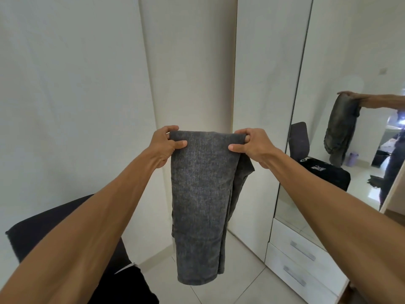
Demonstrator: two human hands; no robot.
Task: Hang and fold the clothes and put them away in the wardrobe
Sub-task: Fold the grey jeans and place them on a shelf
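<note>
1. Jeans (pixel 203 194), dark grey denim, folded over on themselves. Held up in the air in front of the white wardrobe (pixel 269 84), with the fold at the top and the loose ends hanging down. Clear of the tiled floor (pixel 241 281).
2. Left hand (pixel 169 142): gripping the top left corner of the fold. Thumb pressed flat on the near face, fingers (pixel 172 129) curled over the top edge.
3. Right hand (pixel 252 145): gripping the top right corner the same way, thumb on the near face and fingertips hooked round the edge.
4. Further layer of denim showing behind the right edge, just below the right hand. Darker, and ending higher than the front layer.
5. Mirror door (pixel 350 62) on the right of the wardrobe. Reflected there: the jeans hanging from an outstretched forearm, and a chair (pixel 299 137) with a black printed garment (pixel 324 174) lying on its seat.
6. Two white drawers (pixel 302 255) below the mirror door, each with a metal bar handle, both closed.
7. Black cloth (pixel 43 227) at lower left, partly hidden under the left forearm. Seat cover or garment: cannot tell.
</note>
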